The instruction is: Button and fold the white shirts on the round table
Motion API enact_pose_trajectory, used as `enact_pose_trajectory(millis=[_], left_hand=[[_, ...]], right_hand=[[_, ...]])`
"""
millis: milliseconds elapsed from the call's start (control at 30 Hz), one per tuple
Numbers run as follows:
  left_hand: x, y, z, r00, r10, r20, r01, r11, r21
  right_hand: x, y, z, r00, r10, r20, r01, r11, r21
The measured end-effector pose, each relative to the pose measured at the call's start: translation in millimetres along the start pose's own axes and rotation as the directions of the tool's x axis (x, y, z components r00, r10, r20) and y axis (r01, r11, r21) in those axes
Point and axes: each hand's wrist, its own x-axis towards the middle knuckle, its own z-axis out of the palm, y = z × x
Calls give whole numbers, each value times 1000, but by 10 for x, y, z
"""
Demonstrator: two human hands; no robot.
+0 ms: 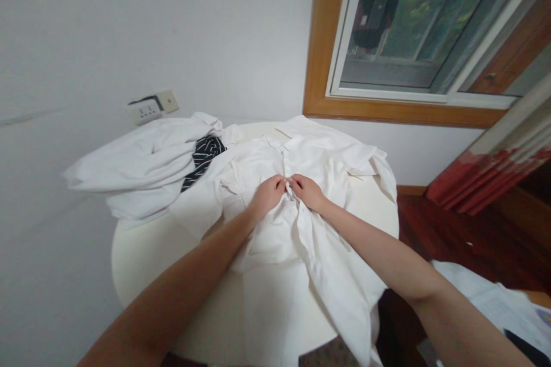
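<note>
A white button-up shirt lies spread over a round white table, its collar toward the wall and its lower front parted toward me. My left hand pinches one side of the front opening near the middle of the shirt. Right beside it, my right hand pinches the other side, and the fingertips of both hands almost meet. A little cloth bunches up between them. Any button under the fingers is too small to make out. One sleeve stretches out to the right and hangs at the table's edge.
Folded white clothing and a black cloth with white stripes lie at the table's left. Behind are a wall socket and a wood-framed window. A red and beige curtain hangs at right, above a dark wooden floor.
</note>
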Motion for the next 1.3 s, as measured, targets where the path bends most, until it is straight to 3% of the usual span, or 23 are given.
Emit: enact_pose_trajectory(millis=[167,300,433,533,633,767,900,1100,1300], left_hand=[[-38,57,4,991,115,-69,-99,974,205],[-14,26,-19,984,171,-48,-160,970,182],[-7,-48,-110,978,207,-6,-202,958,206],[-72,-68,-156,978,204,28,-204,940,275],[-181,-45,-108,980,181,82,-199,911,360],[-272,-19,27,990,130,52,-139,877,460],[-208,-97,40,992,113,61,-128,867,481],[7,-286,-90,965,217,149,-259,879,401],[69,-298,-182,957,271,108,-291,907,304]], right_hand=[[52,71,53,989,149,9,-142,916,376],[22,69,56,980,193,53,-195,867,459],[-16,42,-54,993,107,48,-117,940,320],[-44,36,-237,1000,27,-17,-26,998,52],[-94,63,-368,1000,-9,-27,1,964,-266],[-192,149,-256,997,5,74,30,879,-475],[-215,275,-93,999,2,54,27,853,-521],[-23,513,-211,978,-138,155,194,871,-452],[112,591,-185,980,-142,142,192,869,-455]])
